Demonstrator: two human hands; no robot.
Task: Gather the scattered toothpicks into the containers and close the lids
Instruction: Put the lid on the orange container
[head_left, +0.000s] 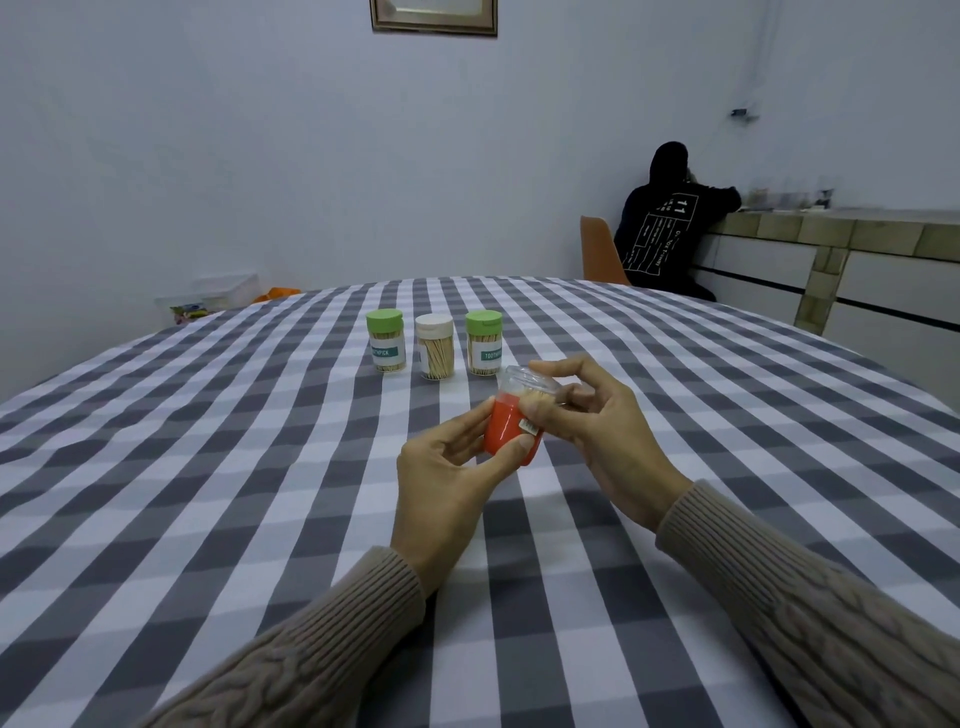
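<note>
Light is soft, even, cool w/ a bluish-grey cast; room moderately bright, no hard glare. Source seems overhead/front: a soft shadow lies on the checked cloth (218, 467) right below the left hand (447, 467) and right hand (597, 431). Small faint shadows at the bases of the three jars (435, 345). Slight sheen on the clear lid (524, 384) only. Strong wide-angle distortion: counter edge (857, 358) bows into a curve, sleeves (810, 613) stretch big at the bottom corners. Centre fairly sharp; jar labels partly legible. Far right bench items (779, 197) smeared/blurred. Wall (260, 130) shows mild vignetting toward the corners.
</note>
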